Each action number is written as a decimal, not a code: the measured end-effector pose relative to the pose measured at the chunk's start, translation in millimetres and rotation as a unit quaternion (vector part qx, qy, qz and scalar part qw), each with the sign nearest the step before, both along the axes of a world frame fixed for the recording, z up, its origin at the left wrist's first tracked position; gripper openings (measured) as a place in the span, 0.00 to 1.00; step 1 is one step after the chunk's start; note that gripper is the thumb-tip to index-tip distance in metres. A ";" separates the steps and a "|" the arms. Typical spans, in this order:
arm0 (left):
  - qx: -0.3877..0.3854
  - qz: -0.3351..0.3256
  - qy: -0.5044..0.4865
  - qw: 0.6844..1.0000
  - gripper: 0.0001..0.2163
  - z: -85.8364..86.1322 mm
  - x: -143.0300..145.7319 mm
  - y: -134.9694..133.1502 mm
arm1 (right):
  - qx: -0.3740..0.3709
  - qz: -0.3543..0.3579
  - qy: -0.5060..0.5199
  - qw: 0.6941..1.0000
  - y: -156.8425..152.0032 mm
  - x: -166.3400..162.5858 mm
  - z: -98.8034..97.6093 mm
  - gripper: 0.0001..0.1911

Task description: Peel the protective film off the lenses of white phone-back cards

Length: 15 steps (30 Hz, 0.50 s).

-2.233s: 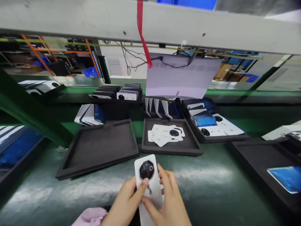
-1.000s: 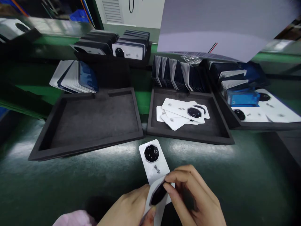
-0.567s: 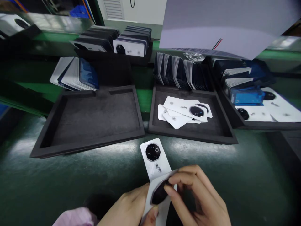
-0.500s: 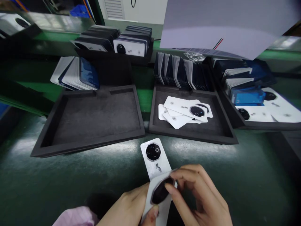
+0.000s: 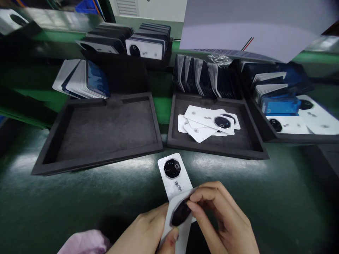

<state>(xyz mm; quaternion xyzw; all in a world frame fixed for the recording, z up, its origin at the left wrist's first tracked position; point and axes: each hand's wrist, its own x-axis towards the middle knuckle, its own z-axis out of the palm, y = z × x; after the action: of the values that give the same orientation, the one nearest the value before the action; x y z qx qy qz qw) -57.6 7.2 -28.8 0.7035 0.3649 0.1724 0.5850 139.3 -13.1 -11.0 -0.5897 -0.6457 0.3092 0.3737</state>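
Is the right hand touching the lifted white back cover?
Touching. The head view shows the right hand fingers pressed on the lifted white plastic back cover.

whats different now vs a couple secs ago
The left hand came off the camera end of the cover, which now lies on the belt. With the right hand, it now holds a bent white piece with a dark octagon over the cover's near end. Trays and stacks stayed put.

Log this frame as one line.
left hand: holds white phone back cover | right hand: pinches its black camera end | second white back cover: flat on green belt
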 end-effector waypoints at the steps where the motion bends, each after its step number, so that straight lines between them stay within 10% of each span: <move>1: -0.001 0.000 0.003 1.000 0.21 0.4 -0.1 0.0 | 0.001 0.001 0.002 1.000 0.0 0.0 -0.2 0.09; 15: 0.062 0.001 0.053 0.997 0.22 -14.5 -6.3 -8.4 | 0.008 -0.056 -0.007 0.998 -3.5 -10.5 2.5 0.08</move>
<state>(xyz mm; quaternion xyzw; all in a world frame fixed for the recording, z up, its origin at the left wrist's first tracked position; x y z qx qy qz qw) -63.9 -1.2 -43.3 0.7461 0.3846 0.1576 0.5202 128.8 -16.7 -8.5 -0.6245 -0.6162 0.2787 0.3907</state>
